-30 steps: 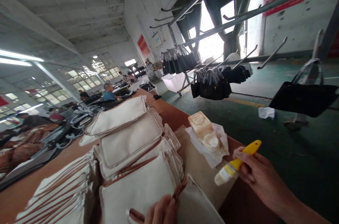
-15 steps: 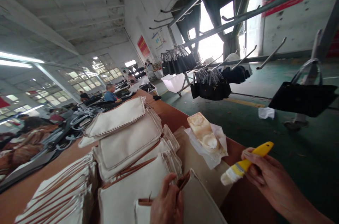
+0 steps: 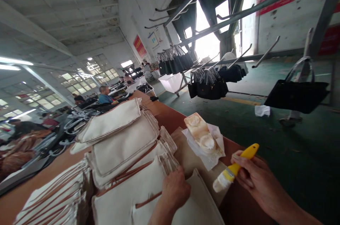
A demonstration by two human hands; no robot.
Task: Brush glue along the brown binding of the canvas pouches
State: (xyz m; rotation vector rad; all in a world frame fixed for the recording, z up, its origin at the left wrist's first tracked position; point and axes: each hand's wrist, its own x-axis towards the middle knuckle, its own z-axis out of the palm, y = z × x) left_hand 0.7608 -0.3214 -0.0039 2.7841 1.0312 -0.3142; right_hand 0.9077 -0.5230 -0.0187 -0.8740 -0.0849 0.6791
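My right hand (image 3: 252,179) is closed around a yellow-handled paintbrush (image 3: 245,157). Its bristles are coated in whitish paste and point down to the left, above the table. My left hand (image 3: 176,187) is curled, back upward, at the top edge of a cream bag piece (image 3: 200,200) in front of me; its fingertips are hidden, as is whatever they grip. Under and beside it lie more cream stitched pieces (image 3: 127,191) with brown edges. A pale tray (image 3: 199,129) with whitish paste in it rests on a crumpled white sheet (image 3: 212,159) beyond the hands.
Stacked cream pieces (image 3: 122,143) and another bundle (image 3: 57,193) cover the left of the brown table (image 3: 170,111). Beyond its right edge, black handbags (image 3: 209,86) hang on a metal rack (image 3: 220,26). A seated person (image 3: 106,95) works farther back.
My left hand has moved forward and turned, now covering the brown-lined opening that showed before. My right hand and the brush have shifted slightly left in view.
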